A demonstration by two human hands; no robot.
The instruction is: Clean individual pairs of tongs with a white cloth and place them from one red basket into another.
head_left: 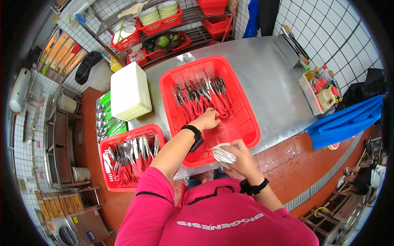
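Note:
Several metal tongs with red handles (204, 95) lie side by side in the far part of a large red plastic basket (245, 92). My left hand (208, 119) reaches into that basket, its fingers closed at the handle end of one of the tongs; part of the grip is hidden. Held over the basket's near edge, a folded white cloth (224, 154) is in my right hand (241, 158). To the left, a smaller red basket (107, 144) holds more red-handled tongs (133, 158), standing close together with metal ends up.
Both baskets rest on a steel table (266, 74). A stack of white trays (129, 92) stands at left, beside spoons (107, 119) on a green surface. At right are a bottle caddy (318, 88) and a blue cloth (349, 123). Behind, a shelf carries bowls (158, 15).

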